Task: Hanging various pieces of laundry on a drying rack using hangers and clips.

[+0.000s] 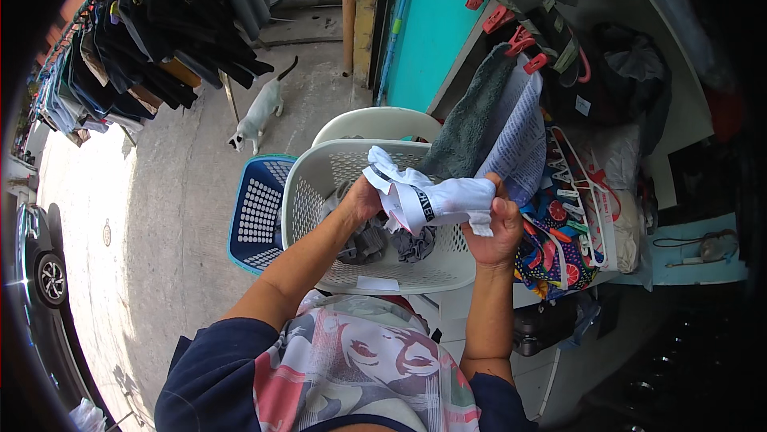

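Both hands hold a white undergarment (pixel 458 195), bunched up, with a dark elastic band that bears lettering. My left hand (pixel 364 198) grips its left end, while the fingers of my right hand (pixel 500 225) pinch the right end. Directly below is a pale grey perforated laundry basket (pixel 431 283). Crumpled grey clothes (pixel 365 245) lie inside it, partly hidden by the white garment and my hands.
A blue basket (pixel 257 210) and another pale basket (pixel 377 117) adjoin it. Above right, a green towel (pixel 464 117) and a printed cloth (pixel 518 126) hang from red clothespins (pixel 498 19). A white cat (pixel 260 111) stands near hanging clothes (pixel 174 19). Patterned fabric (pixel 560 258) lies at right.
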Demonstrator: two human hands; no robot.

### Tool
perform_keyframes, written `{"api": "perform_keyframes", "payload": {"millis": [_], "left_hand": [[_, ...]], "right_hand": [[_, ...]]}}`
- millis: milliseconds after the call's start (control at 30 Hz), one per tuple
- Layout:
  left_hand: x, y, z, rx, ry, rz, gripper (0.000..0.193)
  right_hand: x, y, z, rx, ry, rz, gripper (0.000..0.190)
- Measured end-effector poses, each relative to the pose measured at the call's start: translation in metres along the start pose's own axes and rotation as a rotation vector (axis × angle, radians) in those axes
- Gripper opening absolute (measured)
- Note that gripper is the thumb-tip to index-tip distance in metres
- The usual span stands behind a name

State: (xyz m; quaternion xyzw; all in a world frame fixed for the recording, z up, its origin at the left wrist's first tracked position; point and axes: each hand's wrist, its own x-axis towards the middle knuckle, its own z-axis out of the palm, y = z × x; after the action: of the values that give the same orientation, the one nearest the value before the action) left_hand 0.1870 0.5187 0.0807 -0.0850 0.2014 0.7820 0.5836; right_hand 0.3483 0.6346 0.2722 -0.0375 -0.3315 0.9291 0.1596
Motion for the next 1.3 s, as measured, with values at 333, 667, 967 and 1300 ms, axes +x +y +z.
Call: {"api": "perform_keyframes", "payload": {"millis": [333,667,967,1300], "left_hand": [[-0.026,0.058,0.015,0.877,0.617,0.724,0.025],[-0.058,0.019,0.093,1.479,0.048,1.027,0.028],[-0.057,0.026,0.113,1.532,-0.109,1.152,0.030],[-0.045,0.015,0.120,0.627,-0.176,0.623,0.022]], "right_hand": [[-0.047,0.003,-0.066,-0.468,-0.090,0.544,0.019],[-0.014,0.047,-0.087,-1.120,0.149,0.071,0.034],[0.042,0.048,-0.041,-1.201,-0.084,-0.307,0.027],[0.058,0.048,-0.035,-0.857,0.265,-0.325,0.014]]}}
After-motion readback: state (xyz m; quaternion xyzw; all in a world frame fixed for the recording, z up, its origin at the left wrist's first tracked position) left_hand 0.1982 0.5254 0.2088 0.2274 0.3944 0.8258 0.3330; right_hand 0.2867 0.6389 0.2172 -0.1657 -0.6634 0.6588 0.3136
